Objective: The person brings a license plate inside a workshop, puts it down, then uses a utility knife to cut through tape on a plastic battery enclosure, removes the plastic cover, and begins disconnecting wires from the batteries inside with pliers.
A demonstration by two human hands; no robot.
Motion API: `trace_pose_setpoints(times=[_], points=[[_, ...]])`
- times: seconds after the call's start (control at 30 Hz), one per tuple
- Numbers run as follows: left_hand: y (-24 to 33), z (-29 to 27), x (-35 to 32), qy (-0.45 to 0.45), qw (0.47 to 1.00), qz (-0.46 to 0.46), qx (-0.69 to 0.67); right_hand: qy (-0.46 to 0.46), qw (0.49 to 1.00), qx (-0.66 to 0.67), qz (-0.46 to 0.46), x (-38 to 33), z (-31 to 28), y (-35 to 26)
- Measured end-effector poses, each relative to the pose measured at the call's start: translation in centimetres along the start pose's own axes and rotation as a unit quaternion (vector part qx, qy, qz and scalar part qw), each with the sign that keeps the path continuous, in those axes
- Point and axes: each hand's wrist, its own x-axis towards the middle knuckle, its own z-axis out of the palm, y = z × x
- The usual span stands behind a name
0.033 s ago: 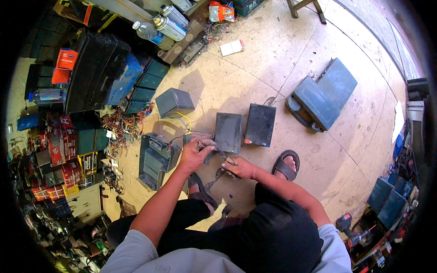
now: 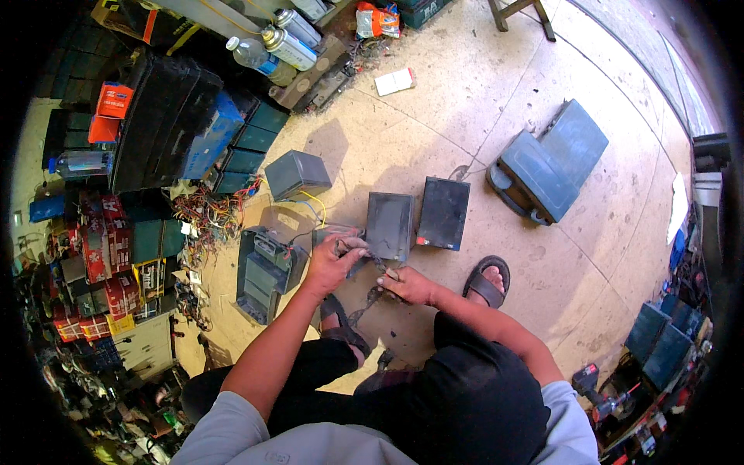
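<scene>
My left hand [image 2: 332,265] and my right hand [image 2: 411,286] are close together, low over the floor in front of me. Fingers of both are closed, pinching a thin dark wire-like piece [image 2: 377,262] that spans the small gap between them. Its exact kind is too small to tell. Just beyond the hands stands a dark grey block battery [image 2: 390,220], and a second black battery [image 2: 444,211] with a red terminal stands to its right. Left of my left hand lies an opened dark plastic casing [image 2: 260,277]. Farther off sits a grey box-shaped unit [image 2: 297,173] with a yellow wire.
A blue-grey plastic case [image 2: 549,167] lies at the right. Tangled wires [image 2: 205,213] and stacked boxes [image 2: 105,240] line the left side. Spray cans [image 2: 288,48] stand at the far left, and a cordless drill [image 2: 587,380] lies at the near right.
</scene>
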Motion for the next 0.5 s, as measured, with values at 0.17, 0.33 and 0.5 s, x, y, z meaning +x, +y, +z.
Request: trace_pose_setpoints(times=[0.17, 0.33, 0.5], points=[[0.5, -0.3, 0.1, -0.003, 0.999, 0.013, 0.030, 0.078, 0.986, -0.144, -0.042, 0.3, 0.1, 0.5], [-0.2, -0.5, 0.1, 0.027, 0.995, -0.030, -0.096, 0.110, 0.923, -0.348, -0.120, -0.9, 1.5, 1.2], [3.9, -4.3, 0.6, 0.114, 0.966, -0.079, -0.217, 0.033, 0.977, -0.211, -0.011, -3.0, 0.9, -1.7]])
